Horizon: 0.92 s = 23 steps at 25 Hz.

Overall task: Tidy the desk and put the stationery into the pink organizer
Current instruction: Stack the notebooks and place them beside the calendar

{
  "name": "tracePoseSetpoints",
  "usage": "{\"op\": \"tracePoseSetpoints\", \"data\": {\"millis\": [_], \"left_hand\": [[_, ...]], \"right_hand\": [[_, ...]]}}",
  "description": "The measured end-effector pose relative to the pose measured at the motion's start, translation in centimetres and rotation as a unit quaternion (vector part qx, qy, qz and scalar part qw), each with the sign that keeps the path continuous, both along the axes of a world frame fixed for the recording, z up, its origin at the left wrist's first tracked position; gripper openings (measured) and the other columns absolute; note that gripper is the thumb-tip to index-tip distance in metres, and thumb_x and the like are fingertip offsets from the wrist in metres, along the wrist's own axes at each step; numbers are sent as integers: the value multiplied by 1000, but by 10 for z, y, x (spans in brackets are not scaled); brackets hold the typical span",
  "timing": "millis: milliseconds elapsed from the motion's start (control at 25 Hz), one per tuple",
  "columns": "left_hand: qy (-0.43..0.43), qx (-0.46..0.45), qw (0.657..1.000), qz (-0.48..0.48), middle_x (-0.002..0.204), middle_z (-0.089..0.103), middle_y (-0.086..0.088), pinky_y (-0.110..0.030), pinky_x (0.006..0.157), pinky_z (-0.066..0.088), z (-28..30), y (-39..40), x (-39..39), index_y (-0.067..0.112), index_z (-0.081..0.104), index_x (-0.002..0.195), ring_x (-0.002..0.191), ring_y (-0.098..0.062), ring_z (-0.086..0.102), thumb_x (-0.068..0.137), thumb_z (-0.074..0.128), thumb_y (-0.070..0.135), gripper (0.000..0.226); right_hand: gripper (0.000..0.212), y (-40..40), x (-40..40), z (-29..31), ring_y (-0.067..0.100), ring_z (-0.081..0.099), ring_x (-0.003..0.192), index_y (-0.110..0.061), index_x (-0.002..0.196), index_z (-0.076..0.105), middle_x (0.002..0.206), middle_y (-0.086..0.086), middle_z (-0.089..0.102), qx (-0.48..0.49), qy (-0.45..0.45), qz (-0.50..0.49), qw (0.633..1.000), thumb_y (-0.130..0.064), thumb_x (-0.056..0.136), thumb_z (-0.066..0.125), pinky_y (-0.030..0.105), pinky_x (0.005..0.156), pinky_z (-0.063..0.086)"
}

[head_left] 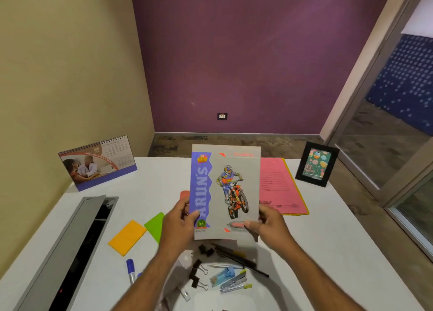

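Note:
A grey notebook (230, 184) with a motorbike rider on its cover is held upright above the white desk (328, 228). My left hand (179, 219) grips its lower left edge and my right hand (267, 224) grips its lower right corner. Below it lie black binder clips (198, 273), black pens (236, 258), a small stapler (233, 285), a blue sharpener (222, 275) and a blue marker (130, 269). Orange (127, 237) and green (155, 225) sticky pads lie to the left. No pink organizer is in view.
A pink file folder (281, 189) lies behind the notebook, with a black photo frame (316, 164) at the back right. At the back left stands a desk calendar (98, 163). An open grey cable hatch (77, 247) runs along the desk's left side.

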<state>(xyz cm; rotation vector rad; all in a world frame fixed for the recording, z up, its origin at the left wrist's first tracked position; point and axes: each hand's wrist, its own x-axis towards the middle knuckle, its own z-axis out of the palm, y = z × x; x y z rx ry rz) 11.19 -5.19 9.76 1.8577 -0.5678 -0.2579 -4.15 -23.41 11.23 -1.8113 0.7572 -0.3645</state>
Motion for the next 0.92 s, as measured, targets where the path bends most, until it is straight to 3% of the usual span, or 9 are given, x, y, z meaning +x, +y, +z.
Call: {"op": "tracePoseSetpoints", "data": {"millis": [80,200,360,440,560,640,760,920], "left_hand": [[1,2,999,45,85,71,0,-6,55,44,12,4,40,23,64,109,69,-4,66,91,65,8,24],[-1,25,995,91,86,71,-6,-18,57,44,20,12,108,18,69,114,69,-20,63,91,63,10,25],[15,79,991,106,94,71,-7,-26,60,44,11,22,196,17,69,117,77,-21,63,94,59,18,25],[20,101,989,110,90,70,-7,-28,60,44,0,24,230,15,70,113,77,-23,63,94,58,18,23],[35,124,984,123,90,71,-8,-25,52,41,-29,19,272,14,71,113,70,-19,62,94,59,17,22],[53,148,980,123,101,72,-10,-24,53,43,-49,14,295,12,69,117,74,-19,63,95,60,19,25],[75,172,973,132,115,71,-12,-28,62,50,-82,6,323,10,65,125,87,-24,67,95,62,23,33],[101,210,963,136,121,68,-12,-21,56,44,-121,-2,342,9,61,129,88,-19,66,95,63,29,39]], "right_hand": [[28,0,47,7,16,70,72,-21,92,71,80,1,75,16,4,8,1000,-1,73,75,35,62,56],[24,4,124,12,24,73,78,-18,90,72,85,3,76,45,18,21,999,-7,70,78,42,69,60],[21,13,215,5,25,70,66,-8,84,69,84,11,75,60,75,30,995,-9,67,81,44,62,61],[30,15,252,-2,28,71,68,0,82,65,84,14,75,51,105,25,993,-12,61,83,47,62,62],[31,11,301,-30,29,72,72,-7,68,60,83,13,74,40,142,17,989,-17,54,85,46,62,62],[31,8,327,-53,27,72,73,-14,64,58,81,10,74,22,173,19,985,-23,50,85,46,66,62],[33,5,355,-78,24,70,78,-14,70,60,86,8,73,3,218,23,976,-26,55,86,35,65,59],[33,3,378,-108,20,61,74,-14,78,58,83,3,64,-29,271,34,961,-28,64,85,21,46,36]]}}
